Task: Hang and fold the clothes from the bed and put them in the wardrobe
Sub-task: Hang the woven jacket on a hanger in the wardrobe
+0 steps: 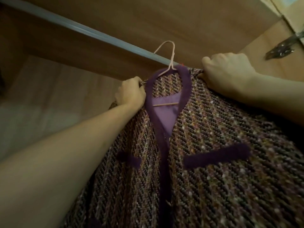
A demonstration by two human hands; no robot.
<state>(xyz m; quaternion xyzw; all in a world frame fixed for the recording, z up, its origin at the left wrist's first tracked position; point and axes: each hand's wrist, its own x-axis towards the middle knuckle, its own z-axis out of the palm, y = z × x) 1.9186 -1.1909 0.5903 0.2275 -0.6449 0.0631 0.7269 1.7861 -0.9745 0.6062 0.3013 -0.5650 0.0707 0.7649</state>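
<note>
A purple tweed jacket (213, 145) with dark purple trim and pocket flaps fills the lower right of the head view. It sits on a pale pink hanger (171, 58) whose hook rises in front of the grey wardrobe rail (82, 30); I cannot tell whether the hook rests on the rail. My left hand (131, 92) grips the jacket's left shoulder beside the collar. My right hand (228, 71) grips the right shoulder. The hanger's cross bar shows inside the neckline against the lilac lining.
I look up into a wooden wardrobe: a shelf underside (164, 14) above the rail, a back panel (49, 96) at left. A metal door hinge (283, 46) sits at the upper right on the side wall.
</note>
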